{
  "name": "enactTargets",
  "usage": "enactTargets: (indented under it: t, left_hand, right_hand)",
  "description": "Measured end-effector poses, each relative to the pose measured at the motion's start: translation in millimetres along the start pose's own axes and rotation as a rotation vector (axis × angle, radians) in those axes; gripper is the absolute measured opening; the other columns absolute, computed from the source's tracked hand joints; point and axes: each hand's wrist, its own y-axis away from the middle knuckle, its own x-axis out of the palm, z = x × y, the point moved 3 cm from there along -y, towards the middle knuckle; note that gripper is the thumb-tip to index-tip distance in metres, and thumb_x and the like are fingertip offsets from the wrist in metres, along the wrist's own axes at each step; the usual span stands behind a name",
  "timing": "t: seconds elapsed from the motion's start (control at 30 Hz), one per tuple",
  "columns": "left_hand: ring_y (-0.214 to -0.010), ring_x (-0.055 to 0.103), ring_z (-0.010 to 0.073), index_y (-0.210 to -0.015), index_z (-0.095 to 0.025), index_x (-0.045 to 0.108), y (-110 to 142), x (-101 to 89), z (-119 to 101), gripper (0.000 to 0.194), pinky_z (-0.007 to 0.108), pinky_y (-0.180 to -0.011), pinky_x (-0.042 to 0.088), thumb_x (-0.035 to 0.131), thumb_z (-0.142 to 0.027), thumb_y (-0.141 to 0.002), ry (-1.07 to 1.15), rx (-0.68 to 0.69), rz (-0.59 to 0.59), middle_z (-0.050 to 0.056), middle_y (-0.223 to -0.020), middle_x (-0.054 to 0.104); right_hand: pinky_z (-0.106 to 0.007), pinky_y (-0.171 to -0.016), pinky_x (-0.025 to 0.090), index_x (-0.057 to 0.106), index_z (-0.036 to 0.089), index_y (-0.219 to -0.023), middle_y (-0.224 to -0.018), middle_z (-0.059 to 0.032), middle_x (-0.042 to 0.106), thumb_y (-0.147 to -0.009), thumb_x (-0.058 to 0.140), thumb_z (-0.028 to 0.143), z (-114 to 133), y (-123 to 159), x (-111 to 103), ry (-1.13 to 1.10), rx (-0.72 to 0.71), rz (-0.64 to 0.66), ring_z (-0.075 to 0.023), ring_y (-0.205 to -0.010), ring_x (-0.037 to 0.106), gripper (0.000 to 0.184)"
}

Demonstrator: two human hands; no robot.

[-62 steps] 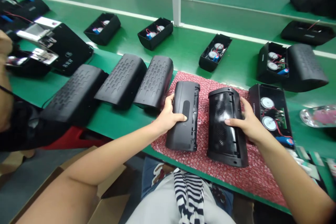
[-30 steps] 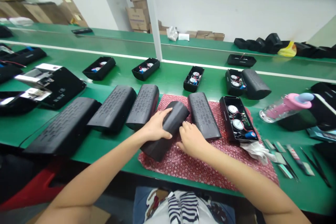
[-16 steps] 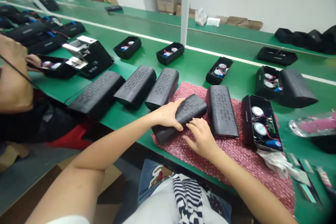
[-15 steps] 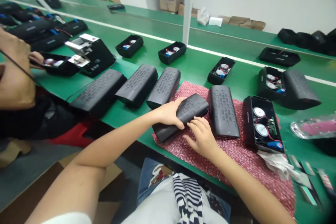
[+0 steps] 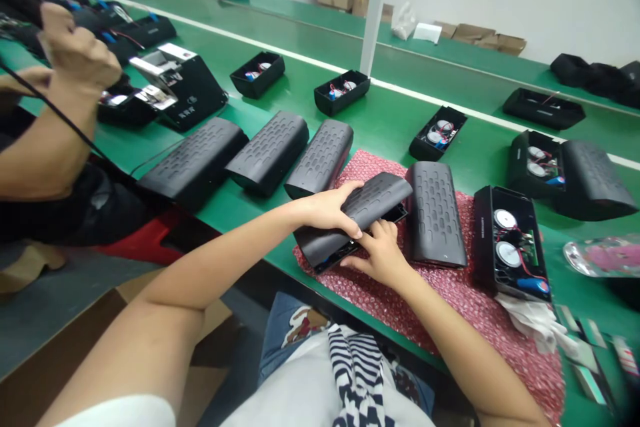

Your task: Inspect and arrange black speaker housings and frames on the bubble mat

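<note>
Three dimpled black plastic cases lay on a green surface. Rightward, the left hand held a slanted black case with a partly open lid, above red bubble wrap. Its long axis ran near-left to far-right; the right hand was nearer its gaping side, fingers at the gap, pinch unclear. Beyond stood another dimpled case.

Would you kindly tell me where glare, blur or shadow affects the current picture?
Head view: pale glare on the green table; the tube at the right edge soft; bottom right corner dark; inside of the held black case mostly in shadow.
</note>
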Motion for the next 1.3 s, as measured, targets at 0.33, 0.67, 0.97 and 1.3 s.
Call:
enactTargets:
  t: [0.33,0.67,0.97,1.3]
  left_hand:
    - [-0.120,0.059,0.0365,-0.149,-0.023,0.037,1,0.7,-7,0.114,0.044,-0.101,0.045,0.088,-0.035,-0.048,0.034,-0.014,0.015,0.012,-0.135,0.060]
    - [-0.123,0.056,0.0375,-0.152,-0.022,0.033,3,1.9,-13,0.114,0.044,-0.101,0.044,0.084,-0.029,-0.050,0.005,-0.055,0.048,0.015,-0.140,0.054]
    - [-0.128,0.053,0.0379,-0.152,-0.020,0.031,2,1.4,-13,0.115,0.045,-0.104,0.042,0.084,-0.029,-0.051,0.004,-0.042,0.061,0.016,-0.144,0.051]
    - [-0.132,0.048,0.0365,-0.153,-0.015,0.026,-1,2.2,-12,0.118,0.047,-0.109,0.038,0.084,-0.034,-0.052,-0.041,-0.016,0.104,0.018,-0.148,0.046]
  right_hand:
    - [-0.038,-0.076,0.025,0.076,0.021,-0.081,-0.086,-0.0077,0.073,-0.076,0.074,0.062,-5,-8,7,-0.194,0.043,0.016,-0.0297,-0.096,0.054,0.042]
    - [-0.044,-0.085,0.031,0.073,0.028,-0.112,-0.115,-0.0104,0.072,-0.075,0.071,0.068,4,-5,-3,-0.144,0.029,0.065,-0.0369,-0.111,0.049,0.054]
    - [-0.045,-0.090,0.030,0.075,0.024,-0.104,-0.105,-0.0101,0.075,-0.066,0.072,0.077,4,-2,7,-0.166,0.035,-0.110,-0.0352,-0.108,0.056,0.065]
    - [-0.039,-0.081,0.022,0.078,0.023,-0.081,-0.080,-0.0072,0.074,-0.068,0.073,0.074,2,-7,14,-0.198,0.008,-0.140,-0.0294,-0.092,0.054,0.053]
